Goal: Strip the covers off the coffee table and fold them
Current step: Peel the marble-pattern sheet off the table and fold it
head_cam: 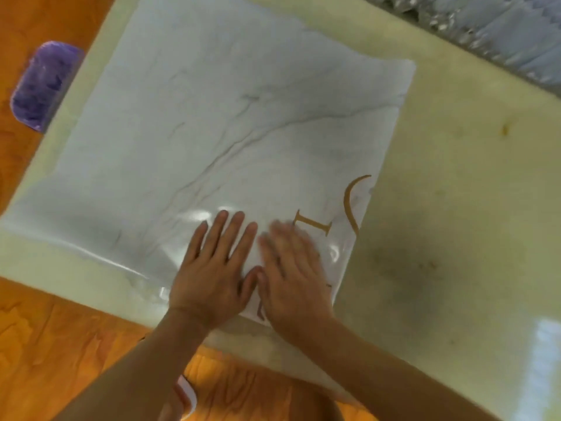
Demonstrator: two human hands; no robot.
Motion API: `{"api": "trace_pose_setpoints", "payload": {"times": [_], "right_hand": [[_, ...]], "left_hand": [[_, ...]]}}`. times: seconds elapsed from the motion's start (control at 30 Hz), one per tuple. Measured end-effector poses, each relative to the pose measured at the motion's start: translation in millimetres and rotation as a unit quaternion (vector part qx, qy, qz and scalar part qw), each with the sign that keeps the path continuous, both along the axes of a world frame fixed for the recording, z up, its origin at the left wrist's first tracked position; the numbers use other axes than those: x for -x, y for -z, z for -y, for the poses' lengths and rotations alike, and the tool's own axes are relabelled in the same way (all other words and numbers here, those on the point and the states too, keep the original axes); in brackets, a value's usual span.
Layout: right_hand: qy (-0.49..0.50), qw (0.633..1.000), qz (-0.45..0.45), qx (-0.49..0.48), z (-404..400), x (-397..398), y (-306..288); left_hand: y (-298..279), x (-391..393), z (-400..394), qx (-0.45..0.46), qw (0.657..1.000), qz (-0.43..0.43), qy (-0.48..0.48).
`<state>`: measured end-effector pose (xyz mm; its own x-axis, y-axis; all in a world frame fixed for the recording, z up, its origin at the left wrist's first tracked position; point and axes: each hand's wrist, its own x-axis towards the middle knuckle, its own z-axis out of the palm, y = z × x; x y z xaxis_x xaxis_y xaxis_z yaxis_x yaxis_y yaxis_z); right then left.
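A white marble-patterned cover [212, 132] with gold letters lies folded flat on the cream coffee table top [455, 208]. It takes up the table's left part. My left hand [212, 268] presses flat on the cover's near edge, fingers straight and spread. Right beside it, my right hand [291, 268] also lies flat on the cover, blurred by motion, its thumb touching my left thumb. Part of the gold lettering is hidden under my right hand.
A purple fuzzy object [42, 86] lies on the orange floor [60, 344] at the left, beside the table. A shiny crinkled sheet [501, 34] runs along the table's far right edge. The table's right part shows dark smudges.
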<state>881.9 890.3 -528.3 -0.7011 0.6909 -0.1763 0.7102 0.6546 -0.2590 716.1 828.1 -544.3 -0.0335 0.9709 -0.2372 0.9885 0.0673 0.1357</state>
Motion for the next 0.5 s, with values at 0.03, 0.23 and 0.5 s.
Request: {"api": "trace_pose_setpoints", "payload": {"times": [0.03, 0.23, 0.5], "right_hand": [[-0.097, 0.995, 0.002, -0.001, -19, -2, 2], [-0.142, 0.985, 0.068, -0.073, -223, -32, 32], [-0.039, 0.990, 0.115, -0.067, -331, -35, 19]], "left_hand": [[0, 1, 1, 0.001, 1.000, -0.006, 0.002], [-1, -2, -1, 0.003, 1.000, -0.009, -0.012], [-1, -4, -1, 0.036, 0.999, -0.022, -0.018]]}}
